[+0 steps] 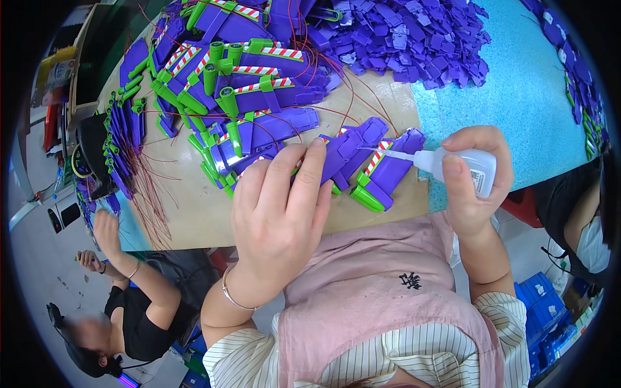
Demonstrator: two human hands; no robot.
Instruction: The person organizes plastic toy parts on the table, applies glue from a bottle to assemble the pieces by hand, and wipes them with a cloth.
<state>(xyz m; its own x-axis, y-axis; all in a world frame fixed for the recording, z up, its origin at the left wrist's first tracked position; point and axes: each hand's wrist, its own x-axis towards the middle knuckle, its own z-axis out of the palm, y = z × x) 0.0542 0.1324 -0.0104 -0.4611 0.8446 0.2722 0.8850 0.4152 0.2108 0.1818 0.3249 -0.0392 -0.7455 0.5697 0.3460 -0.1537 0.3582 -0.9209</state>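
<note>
Head view: left hand (278, 213), fingers spread, presses the purple plastic wing-shaped toy part (362, 155) onto brown cardboard (194, 213); right hand (475, 178) pinches a small white glue bottle (462, 165), nozzle pointing left at it.

Small clear glue bottle (469, 169) w/ long thin nozzle, tipped sideways, tip touching purple plastic part (388, 169) w/ red-white stripe & green end, flat on table edge.

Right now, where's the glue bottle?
In the head view, the glue bottle is right of centre, held in the right hand at the board's right edge, its nozzle tip touching the purple part beside the left hand.
</note>
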